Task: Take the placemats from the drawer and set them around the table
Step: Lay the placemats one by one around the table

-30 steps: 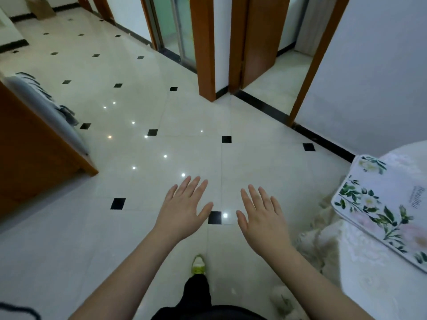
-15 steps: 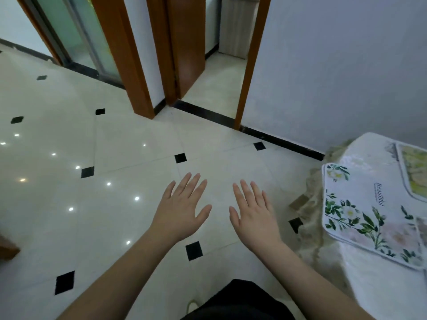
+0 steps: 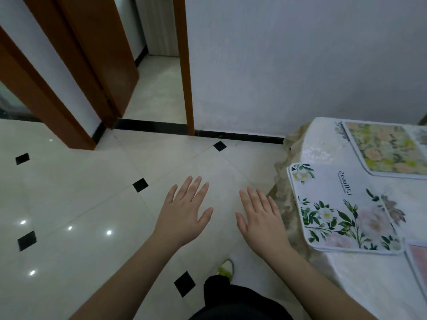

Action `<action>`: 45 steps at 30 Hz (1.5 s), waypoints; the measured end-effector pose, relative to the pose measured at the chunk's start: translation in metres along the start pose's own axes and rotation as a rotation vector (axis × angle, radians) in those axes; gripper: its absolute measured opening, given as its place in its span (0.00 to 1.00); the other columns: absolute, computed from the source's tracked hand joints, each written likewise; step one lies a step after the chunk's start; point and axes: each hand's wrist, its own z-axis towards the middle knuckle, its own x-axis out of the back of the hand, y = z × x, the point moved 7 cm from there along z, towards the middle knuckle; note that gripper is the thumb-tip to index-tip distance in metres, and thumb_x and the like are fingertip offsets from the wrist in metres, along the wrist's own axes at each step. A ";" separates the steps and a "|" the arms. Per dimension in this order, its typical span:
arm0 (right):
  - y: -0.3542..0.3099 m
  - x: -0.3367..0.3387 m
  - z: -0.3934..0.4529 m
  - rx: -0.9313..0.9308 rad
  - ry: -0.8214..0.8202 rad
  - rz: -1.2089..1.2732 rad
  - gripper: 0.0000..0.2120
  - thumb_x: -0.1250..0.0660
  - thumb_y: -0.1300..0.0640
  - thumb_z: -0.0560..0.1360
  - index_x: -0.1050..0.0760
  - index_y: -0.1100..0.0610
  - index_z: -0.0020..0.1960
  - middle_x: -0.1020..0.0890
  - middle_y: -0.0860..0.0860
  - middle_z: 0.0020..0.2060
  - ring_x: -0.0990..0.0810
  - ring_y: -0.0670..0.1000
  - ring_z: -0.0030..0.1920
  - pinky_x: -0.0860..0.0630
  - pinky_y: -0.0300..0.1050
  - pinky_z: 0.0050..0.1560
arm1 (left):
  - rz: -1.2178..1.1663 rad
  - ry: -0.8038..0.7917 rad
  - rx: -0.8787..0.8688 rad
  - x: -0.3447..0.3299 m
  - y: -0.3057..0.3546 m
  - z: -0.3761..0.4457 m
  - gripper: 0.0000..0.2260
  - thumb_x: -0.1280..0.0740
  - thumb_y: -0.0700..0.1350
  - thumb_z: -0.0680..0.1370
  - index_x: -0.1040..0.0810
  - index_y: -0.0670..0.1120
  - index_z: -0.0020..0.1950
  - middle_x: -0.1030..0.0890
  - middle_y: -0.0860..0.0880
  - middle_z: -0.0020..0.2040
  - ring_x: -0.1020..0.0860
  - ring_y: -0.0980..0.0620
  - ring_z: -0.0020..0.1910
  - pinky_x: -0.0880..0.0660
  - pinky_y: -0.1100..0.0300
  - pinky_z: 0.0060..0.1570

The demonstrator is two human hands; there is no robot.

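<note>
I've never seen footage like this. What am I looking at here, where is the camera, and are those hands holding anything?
There is no machine here: a person wears a wide-angle camera on the head, looking forward and down, so you see their own arms. The left hand and right hand are stretched out over the tiled floor, fingers straight, holding nothing. At the right is a table under a white cloth with a lace edge. On it lie placemats: one with green leaves and white flowers and the word "Beautiful", nearest the hands, a yellow flowered one farther back, and the corner of a pink one at the frame's edge. Behind are a white wall and wooden door frames. No drawer is in view.
</note>
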 end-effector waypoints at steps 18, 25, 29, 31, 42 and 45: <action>0.090 0.003 0.176 -0.305 0.076 0.018 0.28 0.48 0.47 0.77 0.28 0.58 0.71 0.25 0.56 0.69 0.27 0.59 0.69 0.29 0.59 0.66 | 0.066 -0.032 -0.293 0.018 0.020 0.247 0.35 0.67 0.65 0.76 0.57 0.55 0.81 0.57 0.53 0.82 0.63 0.54 0.79 0.65 0.52 0.75; 0.112 0.010 0.208 -0.580 0.107 -0.017 0.27 0.48 0.46 0.77 0.28 0.56 0.71 0.25 0.53 0.69 0.27 0.56 0.69 0.34 0.55 0.69 | 0.073 0.008 -0.601 0.016 0.040 0.330 0.29 0.49 0.62 0.80 0.34 0.50 0.77 0.34 0.48 0.77 0.40 0.49 0.78 0.50 0.49 0.73; 0.122 0.014 0.203 -0.750 0.120 -0.017 0.27 0.47 0.46 0.77 0.29 0.55 0.72 0.25 0.53 0.69 0.27 0.57 0.69 0.33 0.55 0.69 | 0.064 -0.025 -0.765 0.015 0.061 0.363 0.30 0.52 0.62 0.80 0.36 0.50 0.78 0.36 0.49 0.78 0.42 0.49 0.79 0.53 0.49 0.74; 0.132 0.016 0.193 -0.847 0.106 -0.007 0.27 0.47 0.46 0.77 0.29 0.56 0.72 0.25 0.54 0.69 0.27 0.57 0.69 0.30 0.58 0.67 | 0.071 -0.039 -0.842 0.014 0.079 0.371 0.29 0.51 0.62 0.80 0.35 0.50 0.78 0.35 0.48 0.78 0.40 0.48 0.78 0.52 0.49 0.73; 0.204 0.013 0.095 -1.236 0.066 0.012 0.28 0.49 0.45 0.77 0.29 0.56 0.72 0.26 0.55 0.70 0.28 0.58 0.70 0.30 0.59 0.66 | 0.052 -0.134 -1.215 -0.017 0.225 0.356 0.30 0.51 0.61 0.79 0.33 0.49 0.77 0.33 0.48 0.77 0.37 0.47 0.77 0.37 0.44 0.71; 0.220 0.005 0.075 -1.290 0.051 0.068 0.29 0.49 0.45 0.77 0.29 0.56 0.72 0.26 0.54 0.70 0.28 0.57 0.70 0.30 0.59 0.66 | 0.068 -0.170 -1.275 -0.034 0.258 0.350 0.30 0.54 0.62 0.80 0.37 0.51 0.78 0.38 0.50 0.79 0.43 0.49 0.79 0.43 0.46 0.74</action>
